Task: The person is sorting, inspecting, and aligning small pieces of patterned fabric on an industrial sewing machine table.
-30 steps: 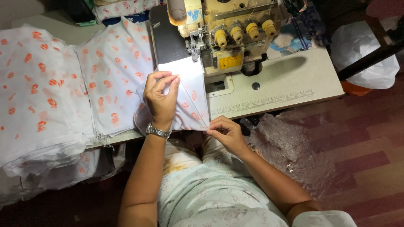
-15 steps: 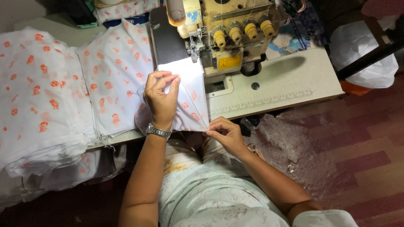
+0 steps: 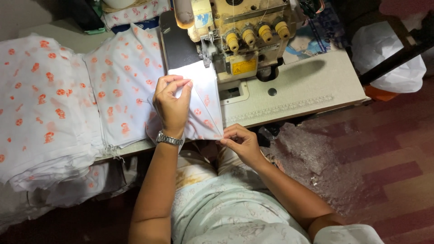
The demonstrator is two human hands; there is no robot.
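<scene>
1. A white fabric piece [image 3: 199, 101] with faint orange print is laid on the sewing table [image 3: 312, 90], its long axis running from the near table edge straight up to the presser foot [image 3: 209, 50] of the overlock machine [image 3: 239, 36].
2. The left hand [image 3: 171, 106] is pressed on the piece's left half, fingers curled and pinching a folded edge near the top; a wristwatch [image 3: 169, 139] is worn on that wrist.
3. The near right corner of the piece is pinched by the right hand [image 3: 239, 141], thumb and fingers closed on the cloth at the table edge.
4. The needle end lies directly ahead of both grips; the left hand is the nearer one to the foot.
5. To the left, a stack of printed fabric [image 3: 49, 108] is spread and hangs over the table edge, touching the piece's left side.
6. Four yellow tension knobs [image 3: 257, 34] sit right of the foot; nothing is seen between the cloth and the foot.
7. A white plastic bag [image 3: 389, 58] is kept well apart, at the far right.
</scene>
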